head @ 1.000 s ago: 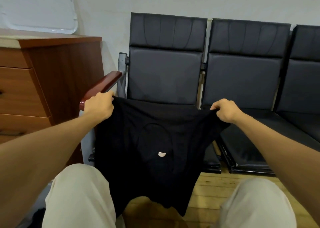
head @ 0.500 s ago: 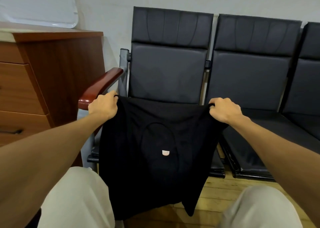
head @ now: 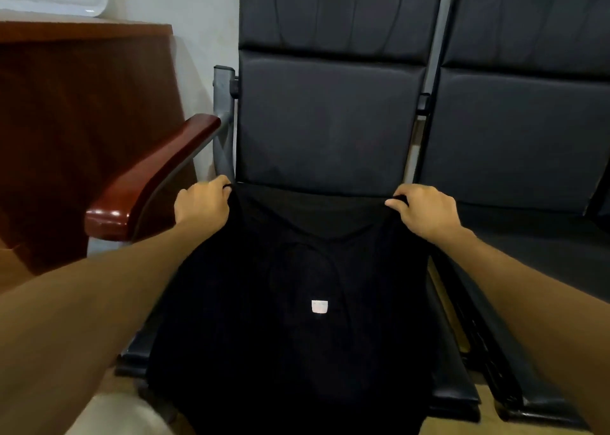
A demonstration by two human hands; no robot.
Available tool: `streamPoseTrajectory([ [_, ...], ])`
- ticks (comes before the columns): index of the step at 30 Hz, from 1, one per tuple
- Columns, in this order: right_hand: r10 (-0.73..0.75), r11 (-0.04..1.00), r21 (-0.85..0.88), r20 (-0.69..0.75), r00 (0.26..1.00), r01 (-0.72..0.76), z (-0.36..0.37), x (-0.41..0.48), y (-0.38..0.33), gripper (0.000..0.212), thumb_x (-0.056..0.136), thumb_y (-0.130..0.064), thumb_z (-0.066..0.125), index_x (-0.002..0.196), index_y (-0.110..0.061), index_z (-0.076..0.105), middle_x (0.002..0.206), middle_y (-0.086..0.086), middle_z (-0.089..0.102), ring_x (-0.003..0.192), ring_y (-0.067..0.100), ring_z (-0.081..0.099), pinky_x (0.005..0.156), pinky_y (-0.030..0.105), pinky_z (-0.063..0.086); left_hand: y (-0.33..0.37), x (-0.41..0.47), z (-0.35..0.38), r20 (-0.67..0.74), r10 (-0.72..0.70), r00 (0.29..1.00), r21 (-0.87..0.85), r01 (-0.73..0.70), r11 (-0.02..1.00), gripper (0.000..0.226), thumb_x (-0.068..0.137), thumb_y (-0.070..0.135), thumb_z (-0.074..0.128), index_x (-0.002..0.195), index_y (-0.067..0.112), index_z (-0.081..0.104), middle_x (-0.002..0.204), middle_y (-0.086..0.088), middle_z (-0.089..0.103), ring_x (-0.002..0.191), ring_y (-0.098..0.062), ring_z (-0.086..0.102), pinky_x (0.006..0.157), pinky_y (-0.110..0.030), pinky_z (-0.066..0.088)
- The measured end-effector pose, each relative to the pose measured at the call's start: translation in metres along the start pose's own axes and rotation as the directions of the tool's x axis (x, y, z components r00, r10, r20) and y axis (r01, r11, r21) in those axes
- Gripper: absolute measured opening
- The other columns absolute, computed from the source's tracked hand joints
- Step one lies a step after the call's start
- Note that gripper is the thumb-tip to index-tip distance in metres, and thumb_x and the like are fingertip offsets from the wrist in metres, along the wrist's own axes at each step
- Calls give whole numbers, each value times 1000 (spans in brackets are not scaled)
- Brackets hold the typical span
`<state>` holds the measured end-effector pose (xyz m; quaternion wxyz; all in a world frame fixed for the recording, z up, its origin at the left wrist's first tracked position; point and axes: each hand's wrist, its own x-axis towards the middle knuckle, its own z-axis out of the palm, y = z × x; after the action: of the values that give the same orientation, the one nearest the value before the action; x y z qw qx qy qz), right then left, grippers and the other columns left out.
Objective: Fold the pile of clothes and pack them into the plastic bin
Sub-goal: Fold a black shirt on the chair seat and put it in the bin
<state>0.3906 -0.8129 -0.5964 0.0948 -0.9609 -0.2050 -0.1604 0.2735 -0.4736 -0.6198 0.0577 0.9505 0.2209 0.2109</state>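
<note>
A black T-shirt (head: 297, 335) with a small white neck label (head: 319, 306) is spread over the seat of the left black chair (head: 330, 121). Its upper edge lies at the foot of the backrest and its lower part hangs over the seat's front. My left hand (head: 201, 205) grips the shirt's upper left corner. My right hand (head: 424, 210) grips the upper right corner. No plastic bin and no clothes pile are in view.
A red-brown wooden armrest (head: 155, 177) sticks out just left of my left hand. A wooden cabinet (head: 82, 121) stands at the left. A second black chair (head: 528, 121) adjoins on the right. My light trouser knee (head: 125, 415) shows at the bottom left, over wooden floor.
Both hands carried the shirt forward from over my knees onto the chair seat. The view moved closer to the chair, and the shirt now lies on the seat instead of hanging free.
</note>
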Motion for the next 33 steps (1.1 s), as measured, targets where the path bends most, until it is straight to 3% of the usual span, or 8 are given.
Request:
streamPoseTrajectory([
  [5,-40,999,-1,-56,998,40,51,57,13,32,97,-42,50,109,-16,63,106,1,64,98,22,60,68,33,42,7,50,51,-36,41,999,101,-37,994,31,103,27,36,123,15,56,107,-18,61,98,-36,57,80,-42,33],
  [9,-33,999,18,-63,997,34,82,95,19,33,97,-37,51,112,-10,63,108,9,61,105,28,55,82,39,44,15,81,86,-1,-24,1000,102,24,994,30,103,29,36,122,14,54,117,-19,51,110,-37,45,92,-45,31],
  [13,41,998,-52,124,991,-35,114,99,23,37,95,-31,57,128,-13,54,125,11,54,121,31,45,100,43,34,19,75,115,163,-107,981,-17,111,994,36,99,29,44,132,15,46,134,-18,37,126,-38,32,107,-46,21],
  [18,26,999,-28,274,961,-19,116,60,25,40,91,-25,61,129,-17,52,129,8,49,127,29,39,105,43,31,22,19,120,265,74,961,-119,-43,992,52,92,22,52,142,17,39,139,-13,34,130,-34,30,111,-39,18],
  [23,-108,990,130,429,897,56,82,-2,15,3,90,-19,62,93,-20,63,90,-3,57,92,16,57,89,32,47,29,-43,92,492,224,841,-205,-139,969,53,94,28,53,144,22,35,144,-5,28,135,-26,27,111,-35,22],
  [26,-161,980,189,539,827,68,61,-48,3,20,90,-21,63,74,-31,59,76,-10,62,79,10,62,78,27,51,31,-76,69,602,305,738,-265,-176,948,49,96,33,53,142,26,37,144,0,27,135,-20,28,112,-34,25],
  [30,-182,971,236,634,751,36,42,-104,-8,14,94,-30,60,81,-26,62,67,-7,64,64,0,61,63,16,47,35,-113,43,696,397,599,-284,-278,918,53,98,39,49,146,30,30,148,5,24,136,-17,26,112,-33,25],
  [33,-65,994,107,632,772,-4,44,-132,-13,29,91,-52,56,90,-23,56,78,-7,58,76,12,58,71,31,49,30,-138,38,738,411,535,-259,-338,905,59,99,44,43,151,30,18,153,4,18,141,-20,20,115,-34,20],
])
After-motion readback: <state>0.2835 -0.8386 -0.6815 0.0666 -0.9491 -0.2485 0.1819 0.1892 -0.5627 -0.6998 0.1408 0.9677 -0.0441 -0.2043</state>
